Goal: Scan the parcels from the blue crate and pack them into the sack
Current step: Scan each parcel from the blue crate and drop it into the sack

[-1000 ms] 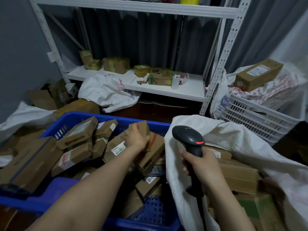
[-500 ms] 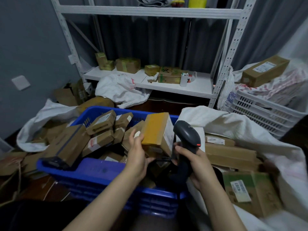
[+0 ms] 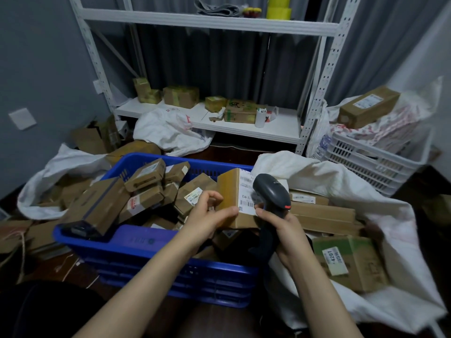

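Observation:
My left hand point(image 3: 207, 215) grips a small brown cardboard parcel point(image 3: 235, 196) over the right end of the blue crate point(image 3: 146, 242); its white barcode label faces right. My right hand point(image 3: 283, 230) grips a black handheld scanner point(image 3: 271, 191), whose head sits right against that label. The crate holds several brown parcels. The white sack point(image 3: 341, 186) lies open to the right of the crate with several boxes inside, one with a green side point(image 3: 351, 262).
A white metal shelf point(image 3: 244, 128) at the back carries boxes and a small white container. A white slatted crate point(image 3: 373, 157) with a long box on top stands at the right. More white sacks and cardboard lie to the left of the crate.
My left hand lifted the parcel out of the crate and turned its label towards the scanner. My right hand brought the scanner left, up against the label.

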